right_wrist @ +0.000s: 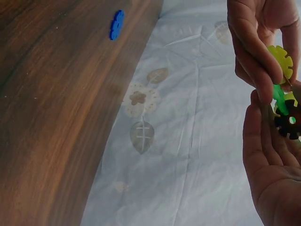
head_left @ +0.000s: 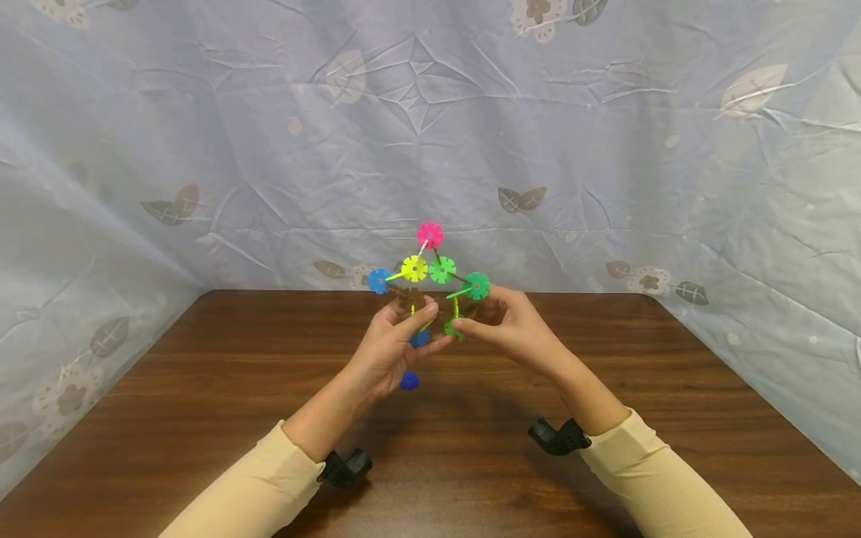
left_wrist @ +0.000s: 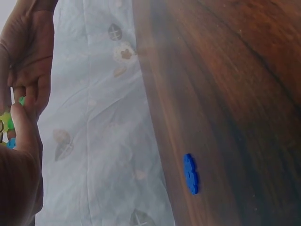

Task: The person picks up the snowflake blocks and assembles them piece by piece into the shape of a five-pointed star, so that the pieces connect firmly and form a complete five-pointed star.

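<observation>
Both hands hold up a structure of notched plastic snowflake discs joined edge to edge above the table. At its top is a pink disc [head_left: 430,235]; below it come a yellow disc [head_left: 414,268] and a light green disc [head_left: 442,270]. A light blue disc [head_left: 379,281] sticks out at the left, a green disc [head_left: 477,285] at the right. My left hand [head_left: 386,344] grips the lower left part, near a brown disc and a blue disc [head_left: 420,338]. My right hand [head_left: 518,325] pinches a lower green disc [head_left: 454,327], partly hidden by the thumb.
A single dark blue disc [head_left: 409,380] lies on the brown wooden table [head_left: 471,478], beyond the forearms. Behind the table and at both sides hangs a pale curtain [head_left: 417,149] with leaf and flower prints. Black wrist devices [head_left: 346,468] are on both wrists.
</observation>
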Demonstrator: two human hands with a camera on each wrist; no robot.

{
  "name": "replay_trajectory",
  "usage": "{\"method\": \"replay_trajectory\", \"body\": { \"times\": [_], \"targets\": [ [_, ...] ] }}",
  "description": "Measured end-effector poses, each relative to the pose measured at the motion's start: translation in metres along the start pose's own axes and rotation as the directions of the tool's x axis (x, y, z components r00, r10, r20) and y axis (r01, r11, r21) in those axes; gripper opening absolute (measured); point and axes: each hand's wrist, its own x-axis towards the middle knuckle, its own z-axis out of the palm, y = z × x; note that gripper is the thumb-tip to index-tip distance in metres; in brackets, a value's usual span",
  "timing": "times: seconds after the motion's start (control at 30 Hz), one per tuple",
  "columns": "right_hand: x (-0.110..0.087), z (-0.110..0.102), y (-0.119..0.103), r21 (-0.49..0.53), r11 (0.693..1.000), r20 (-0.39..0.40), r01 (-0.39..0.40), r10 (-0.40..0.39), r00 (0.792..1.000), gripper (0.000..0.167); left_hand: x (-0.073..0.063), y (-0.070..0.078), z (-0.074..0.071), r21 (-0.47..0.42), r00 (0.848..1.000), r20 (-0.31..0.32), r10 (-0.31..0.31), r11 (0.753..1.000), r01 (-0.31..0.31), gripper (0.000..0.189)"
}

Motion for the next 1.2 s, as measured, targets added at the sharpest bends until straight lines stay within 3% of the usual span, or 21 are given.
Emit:
{"method": "replay_trajectory", "body": {
  "times": [0.37, 0.8, 1.2],
  "targets": [
    [0.0, 0.005, 0.007, 0.145, 0.989, -0.012, -0.002, 0.004, 1.0, 0.052, 0.002, -0.002, 0.0, -0.067, 0.999, -0.039, -0.007, 0.998, 0.004, 0.019],
    [0.0, 0.011, 0.013, 0.24, 0.971, -0.083, -0.014, 0.035, 0.996, 0.045, 0.002, -0.002, 0.003, -0.092, 0.999, -0.041, -0.004, 0.996, 0.0, 0.017],
    [0.001, 0.02, 0.016, 0.323, 0.946, -0.103, -0.014, 0.05, 0.993, 0.047, 0.002, -0.001, 0.004, -0.114, 0.999, -0.036, 0.001, 0.993, -0.006, 0.017]
  ]
}}
